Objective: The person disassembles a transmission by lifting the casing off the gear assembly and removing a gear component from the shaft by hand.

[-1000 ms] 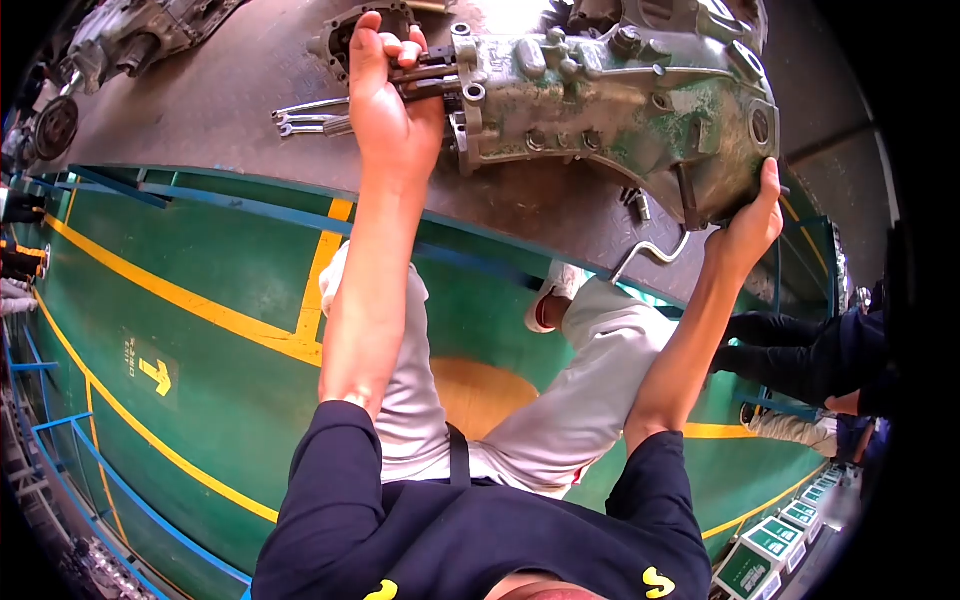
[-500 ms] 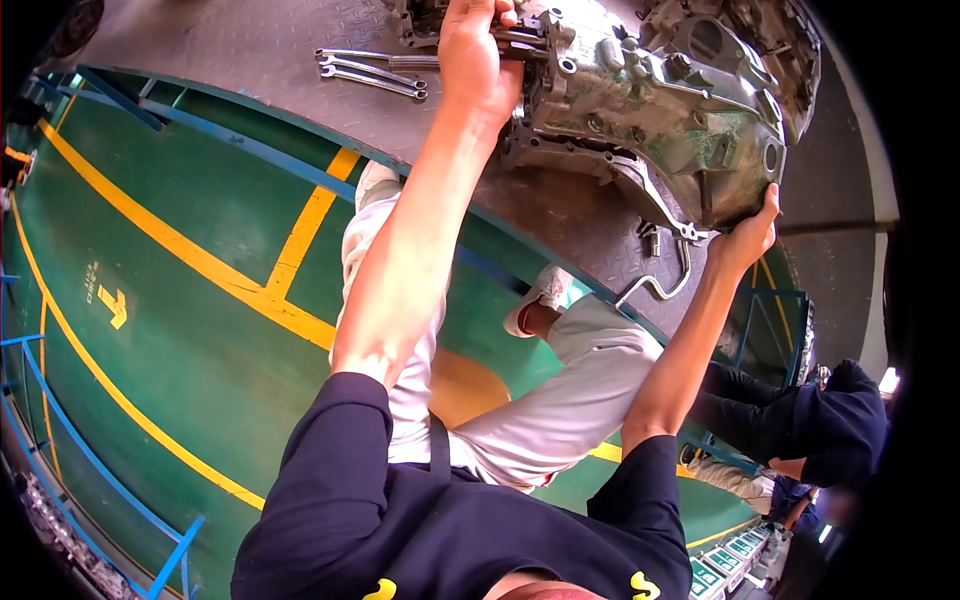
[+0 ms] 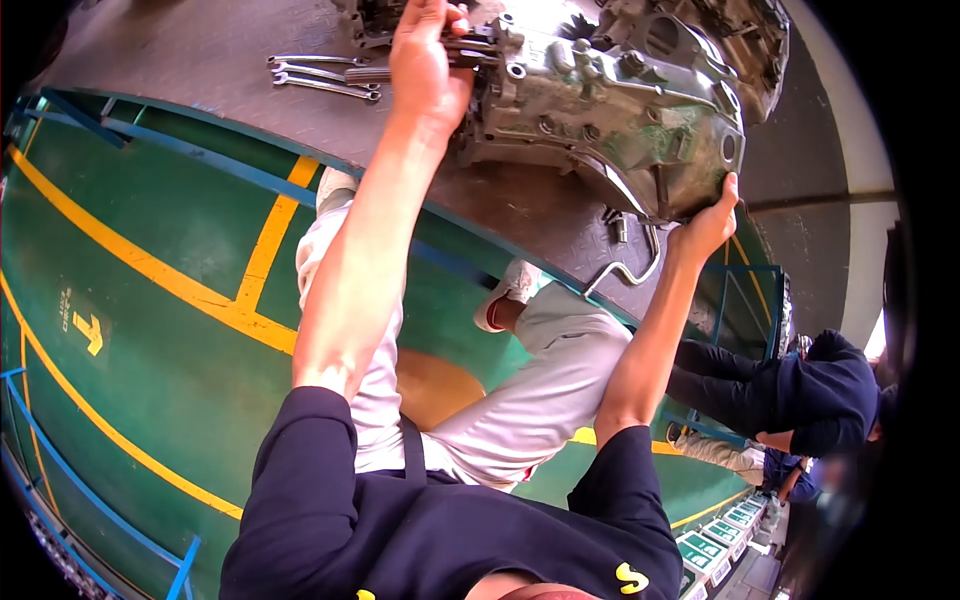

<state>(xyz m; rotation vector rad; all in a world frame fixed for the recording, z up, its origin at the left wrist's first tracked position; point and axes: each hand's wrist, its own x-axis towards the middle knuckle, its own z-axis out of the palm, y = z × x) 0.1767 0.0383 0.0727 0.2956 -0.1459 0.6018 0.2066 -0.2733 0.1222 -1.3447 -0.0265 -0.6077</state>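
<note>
A grey metal gearbox housing (image 3: 610,120) with ribs, bolt holes and greenish stains is held over the metal-topped workbench (image 3: 520,205). My left hand (image 3: 428,75) is closed at its left end, around the dark shift rods (image 3: 474,48) that stick out there; the fingertips are partly hidden. At the lower right end, my right hand (image 3: 708,222) grips the wide rim of the housing, thumb up on the outer face and the other fingers hidden underneath. Just below the housing lie a small socket (image 3: 622,230) and a bent metal rod (image 3: 630,272).
Several wrenches (image 3: 325,78) lie on the bench left of my left hand. More gearbox parts (image 3: 745,45) stand behind the housing. A blue rail (image 3: 240,132) runs along the bench edge. Other people (image 3: 810,390) stand at right, apart from my hands.
The whole view has shifted, so bench, housing and hands appear further left. The flange beneath the housing shows less than before. Both hands keep their hold.
</note>
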